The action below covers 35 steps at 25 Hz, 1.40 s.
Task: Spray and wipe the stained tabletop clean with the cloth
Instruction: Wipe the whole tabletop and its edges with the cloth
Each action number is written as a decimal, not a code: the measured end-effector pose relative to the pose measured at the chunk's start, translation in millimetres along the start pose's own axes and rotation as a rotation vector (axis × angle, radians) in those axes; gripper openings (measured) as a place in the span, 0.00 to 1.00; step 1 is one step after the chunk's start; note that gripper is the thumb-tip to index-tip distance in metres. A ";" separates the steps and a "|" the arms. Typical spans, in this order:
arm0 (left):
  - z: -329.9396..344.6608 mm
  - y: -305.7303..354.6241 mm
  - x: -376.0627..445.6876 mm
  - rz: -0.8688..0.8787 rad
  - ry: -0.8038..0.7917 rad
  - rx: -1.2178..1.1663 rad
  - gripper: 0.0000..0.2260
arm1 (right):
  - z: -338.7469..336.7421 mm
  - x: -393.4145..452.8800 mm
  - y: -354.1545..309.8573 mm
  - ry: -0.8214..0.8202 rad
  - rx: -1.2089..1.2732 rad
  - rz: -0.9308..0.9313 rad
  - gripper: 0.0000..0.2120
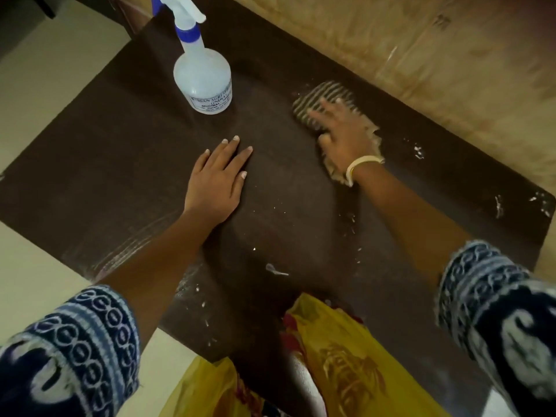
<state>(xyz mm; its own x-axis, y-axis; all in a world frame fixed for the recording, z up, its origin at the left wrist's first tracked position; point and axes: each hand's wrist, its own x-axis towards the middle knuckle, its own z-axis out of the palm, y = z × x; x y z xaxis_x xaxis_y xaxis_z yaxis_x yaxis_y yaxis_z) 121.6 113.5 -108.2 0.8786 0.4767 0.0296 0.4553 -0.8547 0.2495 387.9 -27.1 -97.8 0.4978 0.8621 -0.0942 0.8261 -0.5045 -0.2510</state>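
1. The spray bottle point(202, 82) is cut off at the top edge, so its trigger head shows only in part; the print on its label is too blurred to read.
2. The cloth point(331, 99) lies mostly hidden under the right hand point(341, 136); only a striped far end and a frayed beige fringe beside the wrist show.
3. The right hand is motion-blurred, fingers spread flat and pressing the cloth onto the tabletop point(120, 152), near the far edge.
4. The left hand point(216, 182) rests palm-down on the bare surface, fingers open and slightly apart, holding nothing.
5. The tabletop is dark brown and matte, flecked with white smears and crumbs toward its right and near edges.
6. The bottle is translucent plastic with a blue collar, standing upright on the table's far left part, well apart from the cloth.
7. Patterned navy-and-white sleeves point(90, 332) and a pale bangle point(361, 165) on the right wrist show.
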 end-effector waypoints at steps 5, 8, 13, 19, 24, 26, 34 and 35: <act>-0.9 -0.5 2.1 -0.012 0.021 -0.029 0.21 | -6.5 36.5 -3.2 0.094 -0.039 0.257 0.28; -1.4 -0.4 0.7 -0.014 0.031 -0.036 0.20 | 17.4 2.9 -68.8 -0.042 -0.065 -0.228 0.30; -0.5 -0.7 1.5 -0.016 0.050 -0.052 0.20 | 1.6 53.0 -26.2 -0.073 -0.068 -0.247 0.30; 0.0 -1.4 1.7 -0.024 0.050 -0.061 0.20 | -11.2 85.1 -24.0 0.043 -0.078 0.101 0.28; -0.5 -1.1 1.1 -0.015 0.078 -0.091 0.19 | 18.8 19.5 -82.6 -0.121 -0.084 -0.458 0.30; -1.0 -1.5 1.2 -0.019 0.083 -0.104 0.19 | 7.5 38.2 -49.3 -0.076 -0.080 -0.331 0.30; -1.3 -1.5 1.3 -0.016 0.079 -0.118 0.19 | -9.0 65.4 16.1 0.121 -0.027 0.226 0.28; -1.2 -1.6 0.8 -0.015 0.083 -0.115 0.19 | -5.8 58.3 4.6 0.105 -0.032 0.149 0.28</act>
<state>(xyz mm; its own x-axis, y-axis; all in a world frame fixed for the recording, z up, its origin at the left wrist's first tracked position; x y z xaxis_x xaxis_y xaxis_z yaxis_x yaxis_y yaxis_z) 121.4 115.5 -107.3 0.8544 0.5091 0.1040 0.4448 -0.8200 0.3602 422.3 20.6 -98.8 0.6391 0.7686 -0.0264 0.7480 -0.6292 -0.2113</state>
